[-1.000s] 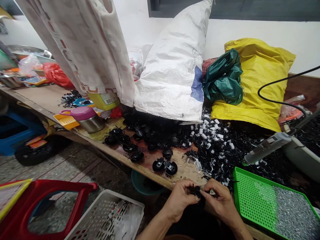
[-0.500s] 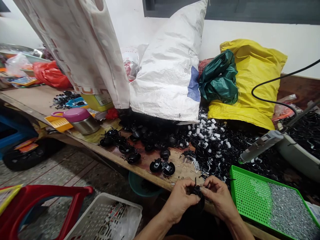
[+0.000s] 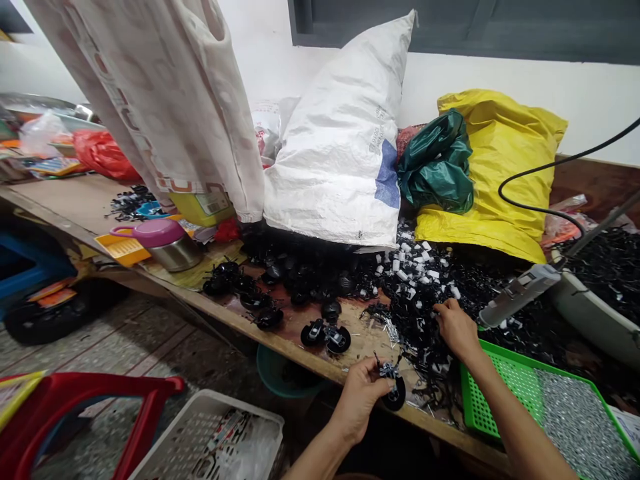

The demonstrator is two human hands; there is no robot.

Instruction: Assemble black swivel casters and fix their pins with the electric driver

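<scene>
Between thumb and fingers, my left hand grips a small black-and-grey wheeled assembly at the table's front edge. A round black wheel shows at its lower end, and thin black stalks stick up from it. My right hand is over the heap of small black parts, its fingertips drawn together at the parts. Whatever those fingers hold is too small to make out. Left of my hands lies a pair of similar black wheeled pieces, beside a few loose metal pins.
A green perforated tray of small metal pieces stands at the right. Behind it lies a grey electric screwdriver on a black cable. White and yellow sacks back the heap, near white plastic bits. A steel-and-pink flask stands left.
My right hand has left the assembly and moved up and right to the heap of black parts. My left hand still holds the assembly, now with its wheel in plain sight.
</scene>
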